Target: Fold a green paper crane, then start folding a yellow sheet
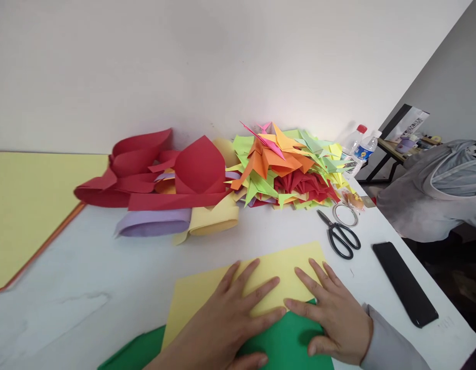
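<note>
Two bare hands lay palm down at the yellow sheet [195,295], fingers spread and nothing gripped: the left hand [238,321] across its middle, the right hand [336,316] over its right part. Such broad, flat contact probably served to steady the sheet, since loose paper shifts easily. Green paper [284,341] showed on the near side of the yellow sheet and past its left edge; with the hands over the overlap, I could not tell which layer was uppermost.

Just beyond the yellow sheet's right corner lay scissors [332,226], handles towards the person, perhaps left that way for an easy reach, with a tape roll [356,218] beside them. A flat black object [405,284] rested to the sheet's right. Beyond the sheet, by the wall, sat a heap of folded paper shapes [284,167] and curled red paper [141,172], presumably set back to leave working room.
</note>
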Demonstrator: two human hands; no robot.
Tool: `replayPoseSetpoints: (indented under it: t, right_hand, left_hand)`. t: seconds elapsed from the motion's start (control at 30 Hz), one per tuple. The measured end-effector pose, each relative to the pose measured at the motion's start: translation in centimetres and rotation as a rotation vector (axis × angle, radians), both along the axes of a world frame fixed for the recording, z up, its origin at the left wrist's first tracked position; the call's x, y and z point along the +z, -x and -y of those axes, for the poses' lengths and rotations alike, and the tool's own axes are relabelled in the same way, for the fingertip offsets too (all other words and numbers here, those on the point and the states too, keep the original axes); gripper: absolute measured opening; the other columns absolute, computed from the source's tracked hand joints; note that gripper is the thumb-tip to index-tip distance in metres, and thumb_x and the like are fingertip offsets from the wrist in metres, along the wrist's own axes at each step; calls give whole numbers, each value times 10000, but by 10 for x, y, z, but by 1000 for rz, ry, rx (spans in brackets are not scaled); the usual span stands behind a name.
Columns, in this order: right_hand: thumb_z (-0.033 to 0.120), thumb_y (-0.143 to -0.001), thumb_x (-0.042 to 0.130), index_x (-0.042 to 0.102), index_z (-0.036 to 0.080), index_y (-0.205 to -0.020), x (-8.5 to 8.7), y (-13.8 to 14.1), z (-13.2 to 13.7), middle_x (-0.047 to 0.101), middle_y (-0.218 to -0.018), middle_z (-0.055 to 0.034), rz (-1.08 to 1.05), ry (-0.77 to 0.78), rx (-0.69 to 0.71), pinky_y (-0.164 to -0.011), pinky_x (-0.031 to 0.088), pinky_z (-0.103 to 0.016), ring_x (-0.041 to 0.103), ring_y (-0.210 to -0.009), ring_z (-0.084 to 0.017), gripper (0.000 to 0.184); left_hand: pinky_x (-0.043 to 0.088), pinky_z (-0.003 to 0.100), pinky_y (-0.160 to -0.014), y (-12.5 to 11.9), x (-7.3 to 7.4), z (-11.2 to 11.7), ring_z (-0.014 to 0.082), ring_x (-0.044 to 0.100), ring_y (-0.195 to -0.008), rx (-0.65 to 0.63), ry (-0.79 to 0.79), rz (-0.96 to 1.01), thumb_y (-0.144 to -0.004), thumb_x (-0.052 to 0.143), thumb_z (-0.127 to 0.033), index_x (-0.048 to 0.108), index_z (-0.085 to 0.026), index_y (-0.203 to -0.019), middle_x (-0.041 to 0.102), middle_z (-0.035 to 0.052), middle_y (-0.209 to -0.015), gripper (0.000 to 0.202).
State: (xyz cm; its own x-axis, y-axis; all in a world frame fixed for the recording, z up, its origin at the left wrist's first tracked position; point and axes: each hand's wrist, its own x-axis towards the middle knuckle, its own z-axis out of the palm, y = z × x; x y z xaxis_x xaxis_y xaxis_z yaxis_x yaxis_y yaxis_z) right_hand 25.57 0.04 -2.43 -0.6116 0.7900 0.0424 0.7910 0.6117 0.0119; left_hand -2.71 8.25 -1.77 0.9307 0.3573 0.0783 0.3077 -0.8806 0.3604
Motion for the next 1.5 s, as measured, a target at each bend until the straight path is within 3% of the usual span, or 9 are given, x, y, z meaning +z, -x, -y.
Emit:
replayPoseSetpoints:
  t: [0.37, 0.57, 0.7, 0.83, 0.93, 1.03, 1.23, 1.37, 1.5]
  right_hand:
    - [695, -919, 275, 193, 148, -1529, 2, -26, 30, 328, -1538, -154, 88, -95, -185, -1122, 228, -532, 303, -1409, -322, 824]
    - [607, -950, 357, 170, 61, -1522, -2, -29, 41, 407, -1494, -157, 139, -286, -269, -1138, 175, -491, 329, -1391, -315, 812]
    - [571, -977, 307, 116, 80, -1534, -1, -27, 30, 416, -1487, -163, 90, -324, -283, -1083, 299, -489, 358, -1377, -316, 766]
    - [508, -998, 305, 54, 98, -1539, 5, -15, 2, 363, -1518, -164, -21, -236, -230, -1073, 368, -470, 304, -1415, -290, 724]
    - [532, -974, 380, 159, 119, -1532, 11, 7, -25, 338, -1536, -140, -57, -49, -20, -1131, 329, -455, 249, -1441, -258, 729]
    - [526, -952, 450, 374, 115, -1458, 11, 27, -48, 392, -1508, -141, -86, 68, 113, -1123, 353, -466, 320, -1411, -271, 656]
    - [391, -925, 540, 608, 130, -1259, 4, 22, -59, 527, -1402, -163, -213, 21, 227, -1116, 351, -503, 322, -1409, -285, 429]
    - [370, -909, 560, 656, 152, -1198, 4, 16, -56, 547, -1384, -157, -231, -2, 261, -1111, 356, -517, 305, -1415, -296, 375]
    - [349, -902, 570, 661, 126, -1184, 3, 23, -52, 594, -1327, -170, -204, -91, 258, -1083, 399, -534, 390, -1365, -330, 371]
  left_hand:
    - [210, 707, -1076, 0, 6, 1, 438, 226, -1410, 12, -10, 19, -893, 513, -571, 412, -449, -1405, 374, 2, -1530, 536]
    - [232, 637, -1104, -4, 9, 3, 367, 285, -1406, 40, -60, 11, -978, 439, -371, 464, -465, -1363, 426, -37, -1498, 397]
    - [270, 654, -1076, -5, 11, 0, 385, 282, -1399, 54, -77, -42, -990, 414, -316, 464, -473, -1358, 437, -49, -1489, 403]
    - [258, 663, -1076, -1, 12, -13, 390, 254, -1403, 63, -99, -69, -1002, 383, -319, 447, -464, -1373, 408, -50, -1508, 404]
    - [244, 665, -1081, 2, 10, -22, 384, 264, -1397, 66, -116, -69, -1001, 384, -332, 443, -460, -1377, 406, -41, -1509, 401]
    - [244, 677, -1073, 4, 7, -24, 392, 262, -1396, 84, -128, -53, -994, 400, -321, 427, -469, -1384, 385, -41, -1520, 418]
    - [212, 685, -1088, 3, 9, -19, 404, 237, -1406, 85, -85, -27, -970, 443, -410, 420, -445, -1399, 410, -5, -1502, 432]
    - [192, 765, -1036, -2, 14, -16, 477, 202, -1399, 112, -13, -66, -905, 458, -600, 320, -436, -1455, 412, 41, -1498, 590]
    - [157, 797, -1016, -4, 16, -14, 503, 168, -1400, 112, 19, -80, -854, 429, -707, 341, -417, -1451, 395, 62, -1508, 670]
